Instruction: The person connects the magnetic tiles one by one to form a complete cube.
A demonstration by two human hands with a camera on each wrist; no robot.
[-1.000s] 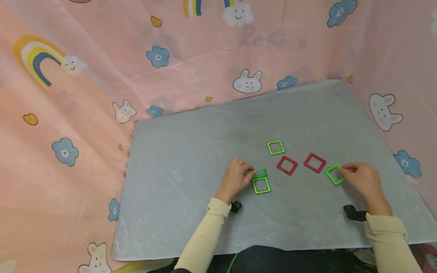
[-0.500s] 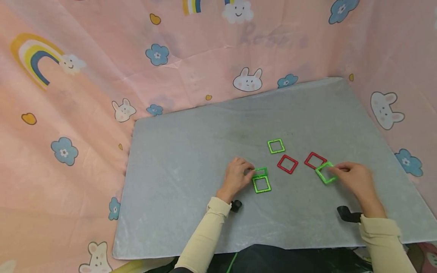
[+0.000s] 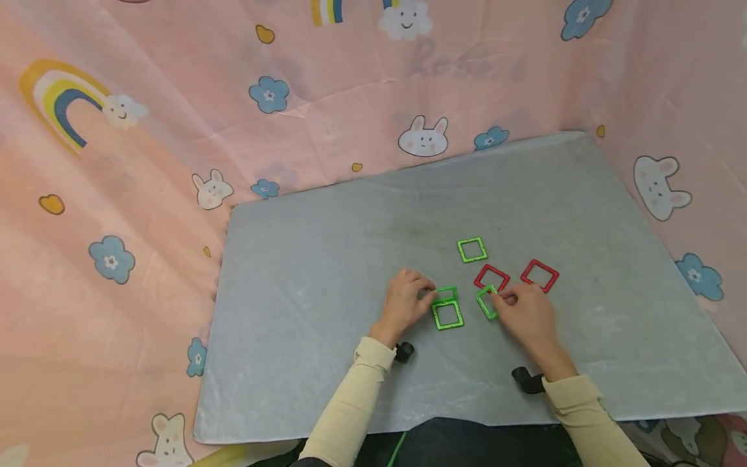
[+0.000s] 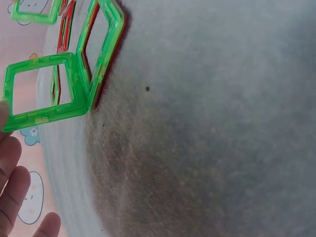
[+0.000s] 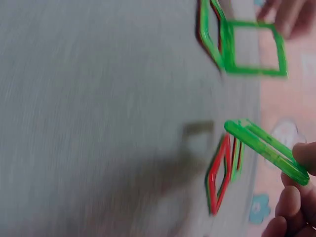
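The left hand (image 3: 406,301) grasps the side of an upright green square (image 4: 76,84), pinching it at the fingertips. Just to the right of that grip, and closer to the person, lies a flat green square (image 3: 448,327), its far edge touching the foot of the upright one; the left wrist view shows a red edge beneath it.

The right hand (image 3: 528,318) pinches a carried green square (image 3: 482,306) between thumb and finger, tilted and clear of the table (image 3: 303,292). This grip is to the right of the left one, with the flat square between the two hands.

Just beyond the right fingertips lies one red square (image 3: 497,271), partly hidden in the head view by the carried one. A second red square (image 3: 546,267) lies just beyond the back of the right hand. Farther from both grips, past the first red one, is another green square (image 3: 474,260), flat on the table. Well beyond the hands, a pink printed cloth (image 3: 327,130) rises behind the table.
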